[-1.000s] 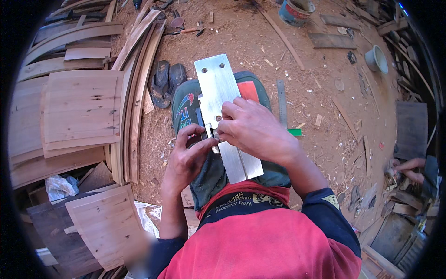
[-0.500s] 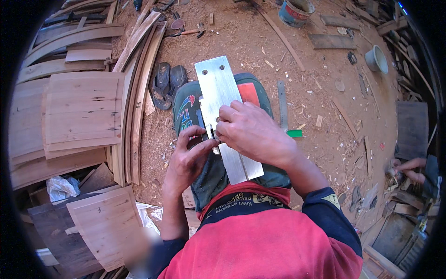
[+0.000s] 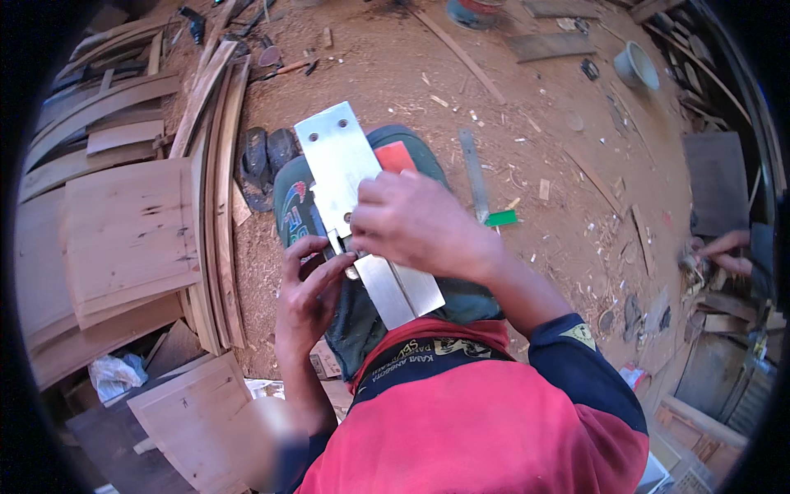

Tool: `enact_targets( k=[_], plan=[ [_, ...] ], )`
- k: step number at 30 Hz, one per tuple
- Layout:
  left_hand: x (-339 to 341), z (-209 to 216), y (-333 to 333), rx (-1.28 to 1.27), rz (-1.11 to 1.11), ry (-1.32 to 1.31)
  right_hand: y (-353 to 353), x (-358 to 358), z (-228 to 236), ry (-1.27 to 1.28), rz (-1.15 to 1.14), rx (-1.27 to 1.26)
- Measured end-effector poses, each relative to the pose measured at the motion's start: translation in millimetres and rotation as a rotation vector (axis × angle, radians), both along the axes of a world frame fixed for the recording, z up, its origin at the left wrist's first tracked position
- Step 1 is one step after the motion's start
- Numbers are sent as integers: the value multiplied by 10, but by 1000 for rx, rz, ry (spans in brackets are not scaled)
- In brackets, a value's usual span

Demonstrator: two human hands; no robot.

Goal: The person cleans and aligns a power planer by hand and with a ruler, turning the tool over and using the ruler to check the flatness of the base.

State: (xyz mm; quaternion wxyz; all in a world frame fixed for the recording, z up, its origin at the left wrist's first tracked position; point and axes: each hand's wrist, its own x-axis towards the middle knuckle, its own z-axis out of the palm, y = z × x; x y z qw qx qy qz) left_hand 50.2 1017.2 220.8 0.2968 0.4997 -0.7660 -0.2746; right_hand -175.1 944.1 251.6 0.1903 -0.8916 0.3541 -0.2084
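Note:
An upturned electric planer point(image 3: 339, 169) lies across my lap, its silvery two-part sole facing up, with screw holes and a groove. My left hand point(image 3: 309, 280) grips the planer's left edge beside the gap between the sole plates, thumb and forefinger at a narrow metal piece point(image 3: 336, 244). My right hand point(image 3: 415, 221) reaches over the sole from the right, its fingers curled together at the same gap. Whatever the right fingertips hold is hidden beneath them. A flat red-orange piece point(image 3: 396, 156) rests on my thigh beside the planer.
A steel ruler point(image 3: 473, 173) and a green object point(image 3: 501, 217) lie to the right among wood chips. Boards point(image 3: 132, 235) are stacked at left, near dark sandals point(image 3: 257, 160). A pale bucket point(image 3: 638, 66) stands far right. Another person's hand point(image 3: 728, 247) shows at the right edge.
The view has shifted, so the lap, planer and hands appear further left. Both hands stay at the planer's gap; the right fingers have turned slightly, covering it more.

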Motion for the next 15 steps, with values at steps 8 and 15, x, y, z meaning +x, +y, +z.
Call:
enact_targets(
  k=[8, 15],
  plan=[
    [100, -185, -1, -109, 30, 70, -192, -1632, -1993, -408, -1079, 316],
    [87, -329, 5, -175, 92, 72, 896, -2197, -3473, 273, -1529, 635]
  ],
)
